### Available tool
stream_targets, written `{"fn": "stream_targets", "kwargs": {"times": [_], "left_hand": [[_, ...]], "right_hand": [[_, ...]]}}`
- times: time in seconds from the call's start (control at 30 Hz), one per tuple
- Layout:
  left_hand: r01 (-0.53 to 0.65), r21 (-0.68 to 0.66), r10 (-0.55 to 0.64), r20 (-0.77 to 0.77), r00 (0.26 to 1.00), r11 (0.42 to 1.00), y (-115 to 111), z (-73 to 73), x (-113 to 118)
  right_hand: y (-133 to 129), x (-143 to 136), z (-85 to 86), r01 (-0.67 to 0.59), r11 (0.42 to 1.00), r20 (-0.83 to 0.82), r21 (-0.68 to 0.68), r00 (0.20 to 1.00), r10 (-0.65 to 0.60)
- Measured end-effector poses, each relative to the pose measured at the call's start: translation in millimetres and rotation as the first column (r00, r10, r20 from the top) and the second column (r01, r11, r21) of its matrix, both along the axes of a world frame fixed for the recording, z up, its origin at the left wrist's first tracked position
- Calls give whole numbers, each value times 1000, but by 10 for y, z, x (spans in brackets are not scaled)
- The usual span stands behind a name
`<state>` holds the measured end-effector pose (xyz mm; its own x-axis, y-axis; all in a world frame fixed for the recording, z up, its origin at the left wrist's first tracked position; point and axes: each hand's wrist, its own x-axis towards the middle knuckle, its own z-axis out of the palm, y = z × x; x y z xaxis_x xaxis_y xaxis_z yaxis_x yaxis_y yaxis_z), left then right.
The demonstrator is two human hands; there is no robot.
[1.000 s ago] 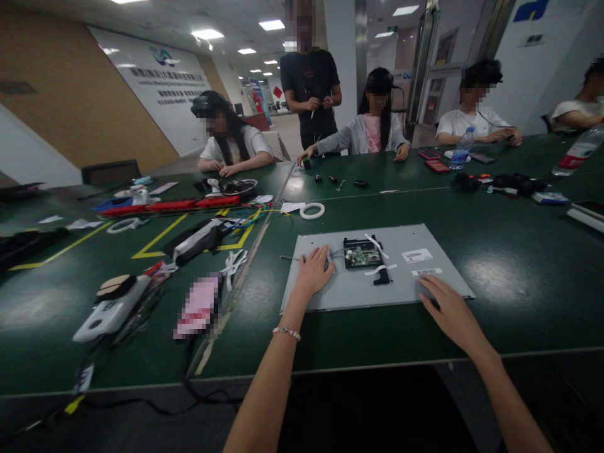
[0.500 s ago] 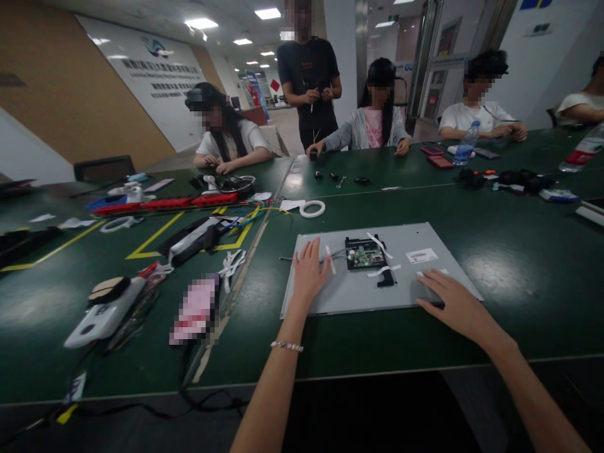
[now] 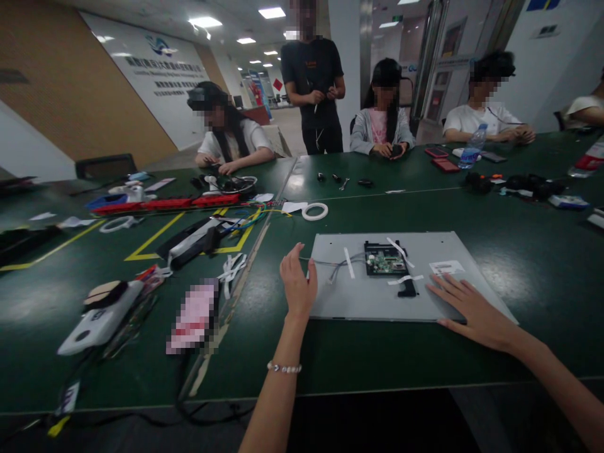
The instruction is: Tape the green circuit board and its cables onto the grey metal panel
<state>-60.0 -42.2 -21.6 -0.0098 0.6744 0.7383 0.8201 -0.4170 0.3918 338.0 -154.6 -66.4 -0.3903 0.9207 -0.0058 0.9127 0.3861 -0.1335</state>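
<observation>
A flat grey panel (image 3: 337, 302) lies on the green table in front of me. Near its middle sits a green circuit board (image 3: 387, 261) in a black frame, with white tape strips (image 3: 349, 263) around it. Thin grey cables (image 3: 334, 269) run from the board toward the panel's left edge. My left hand (image 3: 298, 283) is at that left edge, fingers raised and thumb apart; whether it touches the edge I cannot tell. My right hand (image 3: 472, 311) rests spread over the panel's right part, fingertips just below a white label (image 3: 447, 268).
A roll of white tape (image 3: 314, 211) lies beyond the panel. To the left are a white device (image 3: 99, 318), a pink item (image 3: 194, 314) and a black-and-white part (image 3: 191, 242). Several people sit across the table; one person (image 3: 314, 82) stands. A water bottle (image 3: 473, 146) stands far right.
The panel has slid to the right, and my right hand has moved right with it. My left hand has gone from lying on the panel to its left edge, showing more of the cables.
</observation>
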Motion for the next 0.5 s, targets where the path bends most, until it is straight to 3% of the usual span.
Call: {"fn": "stream_targets", "kwargs": {"times": [0.17, 0.33, 0.5], "left_hand": [[51, -40, -51, -12, 999, 998, 6, -19, 27], [116, -83, -117, -10, 993, 990, -10, -13, 79], [133, -109, -134, -4, 991, 985, -25, -7, 98]], "right_hand": [[-275, 503, -271, 177, 980, 23, 90, 983, -180], [-497, 956, -597, 407, 889, 73, 208, 900, -429], [-474, 1103, -656, 571, 786, 69, 236, 797, -600]]}}
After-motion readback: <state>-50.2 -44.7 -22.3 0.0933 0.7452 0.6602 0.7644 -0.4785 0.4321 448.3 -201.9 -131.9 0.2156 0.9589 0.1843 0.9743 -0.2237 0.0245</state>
